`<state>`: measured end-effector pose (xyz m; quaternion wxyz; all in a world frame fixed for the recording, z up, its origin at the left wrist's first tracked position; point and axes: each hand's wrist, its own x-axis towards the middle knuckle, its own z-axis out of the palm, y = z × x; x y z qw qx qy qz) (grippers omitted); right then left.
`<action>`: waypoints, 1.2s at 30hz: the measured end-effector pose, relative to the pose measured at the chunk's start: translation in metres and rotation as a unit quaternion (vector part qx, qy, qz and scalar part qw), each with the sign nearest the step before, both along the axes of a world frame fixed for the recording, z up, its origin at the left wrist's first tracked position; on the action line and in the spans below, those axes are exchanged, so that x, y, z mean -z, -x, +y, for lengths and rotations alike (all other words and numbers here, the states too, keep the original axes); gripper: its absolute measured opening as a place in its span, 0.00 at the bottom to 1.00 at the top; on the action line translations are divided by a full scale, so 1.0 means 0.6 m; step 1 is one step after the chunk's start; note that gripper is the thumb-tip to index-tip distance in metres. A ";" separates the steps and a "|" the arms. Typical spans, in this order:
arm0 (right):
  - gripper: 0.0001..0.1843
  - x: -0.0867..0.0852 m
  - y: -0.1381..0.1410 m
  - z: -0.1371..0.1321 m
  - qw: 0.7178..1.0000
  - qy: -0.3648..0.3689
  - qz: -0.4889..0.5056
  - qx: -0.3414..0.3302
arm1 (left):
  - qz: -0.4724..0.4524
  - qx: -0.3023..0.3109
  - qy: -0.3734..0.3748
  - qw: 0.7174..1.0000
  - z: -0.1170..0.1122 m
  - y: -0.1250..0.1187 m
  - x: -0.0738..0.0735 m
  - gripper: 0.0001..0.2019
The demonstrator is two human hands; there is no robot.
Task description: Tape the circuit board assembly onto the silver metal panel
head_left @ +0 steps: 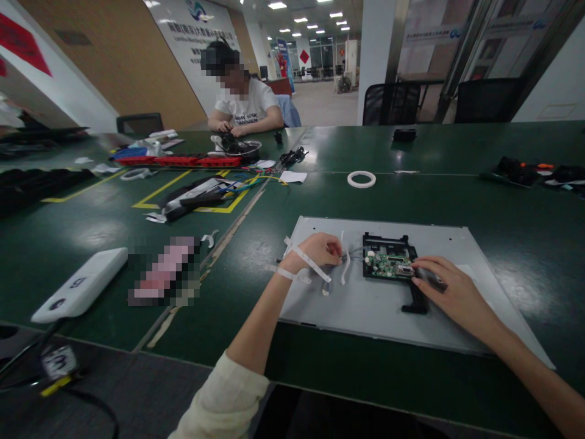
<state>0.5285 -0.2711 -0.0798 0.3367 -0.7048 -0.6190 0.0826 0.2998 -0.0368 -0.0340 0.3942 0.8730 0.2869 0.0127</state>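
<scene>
A grey metal panel (pixel 375 305) lies flat on the green table in front of me. A black frame holding a green circuit board (pixel 387 263) sits on the panel. My left hand (pixel 315 251) is closed in a pinch on thin white wires (pixel 346 265) beside the board's left edge; white tape strips hang from its wrist. My right hand (pixel 450 291) rests on the board's right end, fingers curled over a black part (pixel 417 299) that sticks out toward me.
A white flat device (pixel 82 285) and a blurred pink object (pixel 165 271) lie to the left. A white tape ring (pixel 361 179) sits beyond the panel. Another person (pixel 242 100) works at the far side, with cables, a red strip and black parts nearby. Black chairs stand behind.
</scene>
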 end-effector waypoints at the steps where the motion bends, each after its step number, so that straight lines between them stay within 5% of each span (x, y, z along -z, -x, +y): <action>1: 0.13 0.000 0.000 0.000 1.000 -0.003 0.001 0.000 | 0.004 -0.005 -0.010 1.000 0.000 0.000 -0.001 0.09; 8: 0.13 -0.003 0.001 -0.001 1.000 0.002 0.008 0.003 | -0.039 -0.083 -0.061 0.994 0.006 -0.006 0.003 0.12; 12: 0.14 -0.003 0.000 0.000 1.000 -0.003 -0.003 0.000 | -0.066 -0.050 -0.027 0.996 0.007 -0.006 0.008 0.20; 21: 0.15 -0.006 0.003 0.001 1.000 0.002 -0.004 0.002 | -0.043 -0.016 -0.108 0.993 -0.010 -0.022 0.007 0.13; 31: 0.16 -0.041 -0.002 0.001 0.995 -0.064 -0.001 0.072 | -0.214 -0.023 0.021 0.976 -0.033 -0.027 -0.027 0.09; 36: 0.14 -0.078 0.035 0.025 0.983 -0.051 0.174 0.023 | -0.256 -0.008 0.081 0.963 -0.042 -0.025 -0.032 0.09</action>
